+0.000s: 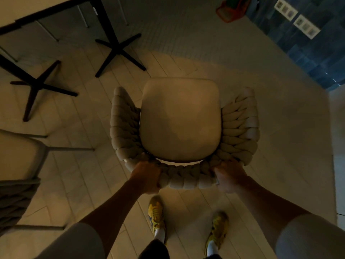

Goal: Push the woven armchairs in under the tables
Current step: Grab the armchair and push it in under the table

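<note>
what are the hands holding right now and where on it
Both hands grip the woven armchair by the top of its backrest: the left hand at the back's left corner, the right hand at its right corner.

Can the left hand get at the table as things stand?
Probably not: the left hand grips the armchair by its back, and the table stands well beyond its seat.

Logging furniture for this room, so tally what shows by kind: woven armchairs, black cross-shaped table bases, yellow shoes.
Woven armchairs: 2, the held armchair and the left-edge armchair
Black cross table bases: 2, the left base and the right base
Yellow shoes: 2, left shoe and right shoe
Total: 6
</note>
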`<state>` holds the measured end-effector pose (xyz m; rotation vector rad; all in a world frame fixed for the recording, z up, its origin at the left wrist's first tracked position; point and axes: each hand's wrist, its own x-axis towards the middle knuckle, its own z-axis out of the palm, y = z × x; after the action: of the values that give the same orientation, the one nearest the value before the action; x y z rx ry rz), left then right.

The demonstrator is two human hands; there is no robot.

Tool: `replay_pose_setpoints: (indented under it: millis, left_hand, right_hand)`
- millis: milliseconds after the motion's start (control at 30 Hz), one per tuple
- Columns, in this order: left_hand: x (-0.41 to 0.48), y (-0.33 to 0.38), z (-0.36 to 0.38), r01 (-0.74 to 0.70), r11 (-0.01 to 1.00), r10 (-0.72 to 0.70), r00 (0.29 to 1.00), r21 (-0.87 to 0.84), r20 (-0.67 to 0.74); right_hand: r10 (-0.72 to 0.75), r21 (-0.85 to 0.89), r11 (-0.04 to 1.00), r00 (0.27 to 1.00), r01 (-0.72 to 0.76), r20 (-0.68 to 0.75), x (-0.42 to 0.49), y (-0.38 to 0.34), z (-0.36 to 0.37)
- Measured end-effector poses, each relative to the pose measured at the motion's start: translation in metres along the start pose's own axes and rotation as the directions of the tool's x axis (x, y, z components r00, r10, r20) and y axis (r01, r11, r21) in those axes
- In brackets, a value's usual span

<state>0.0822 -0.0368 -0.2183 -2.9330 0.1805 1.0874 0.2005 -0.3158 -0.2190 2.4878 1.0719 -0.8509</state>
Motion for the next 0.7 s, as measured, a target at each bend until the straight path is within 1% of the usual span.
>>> replay_pose_setpoints:
  millis: [100,233,367,433,567,700]
  left_hand:
    - [0.003,0.007,0.002,0.041,0.998,-0.040,0.999,-0.056,0.008]
    - [0.006,0.014,0.004,0.093,0.995,-0.092,0.995,-0.038,0.037]
    - [0.006,0.015,0.004,0.148,0.989,-0.147,0.988,-0.022,0.044]
    - [0.006,0.016,0.004,0.146,0.989,-0.146,0.988,-0.011,0.052]
    - [0.004,0.014,0.001,0.123,0.992,-0.122,0.992,-0.014,0.023]
    - [0.003,0.014,0.000,0.130,0.992,-0.130,0.991,-0.001,0.026]
  right_hand:
    - [-0.025,0.028,0.999,0.999,0.026,-0.029,-0.004,0.008,0.004]
    - [-0.043,0.036,0.998,0.997,0.045,-0.063,-0.006,0.016,0.011]
    - [-0.096,0.012,0.995,0.990,0.098,-0.105,-0.005,0.017,0.021]
    - [-0.109,-0.004,0.994,0.986,0.109,-0.128,-0.003,0.018,0.021]
    - [-0.120,-0.027,0.993,0.987,0.118,-0.109,0.000,0.016,0.023]
    - [-0.097,-0.042,0.995,0.988,0.093,-0.119,-0.001,0.015,0.024]
